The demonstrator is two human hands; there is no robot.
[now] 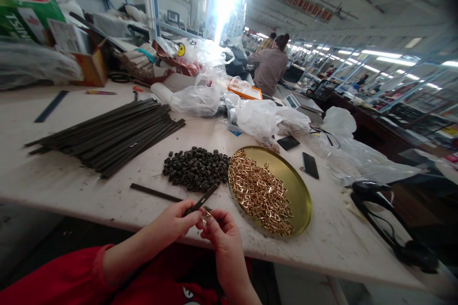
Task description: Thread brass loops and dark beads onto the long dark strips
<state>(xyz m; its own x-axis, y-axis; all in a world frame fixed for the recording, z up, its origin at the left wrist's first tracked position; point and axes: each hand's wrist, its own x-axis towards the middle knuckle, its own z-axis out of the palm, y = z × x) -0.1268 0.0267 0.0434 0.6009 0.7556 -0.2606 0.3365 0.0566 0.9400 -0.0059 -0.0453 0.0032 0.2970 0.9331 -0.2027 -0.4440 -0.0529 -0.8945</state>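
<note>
My left hand [181, 219] pinches a dark strap [207, 196] near its end, where a small slot shows. Between the fingertips of my right hand [223, 231] is a small gold buckle [206, 213], close against the strap; whether the strap passes through it I cannot tell. A dark length of strap [153, 191] lies on the table to the left of my hands; whether it is the same strap is hidden. Just beyond my hands is a heap of small dark loops [196, 167]. To its right, a round gold tray [298, 190] holds many gold buckles [259, 190].
A bundle of dark straps [107, 128] lies on the table [107, 209] at left. Plastic bags [255, 116], a dark phone [310, 165] and a flat black object [288, 142] lie toward the back. Black headphones [386, 224] rest at right. Another person [270, 69] is farther away.
</note>
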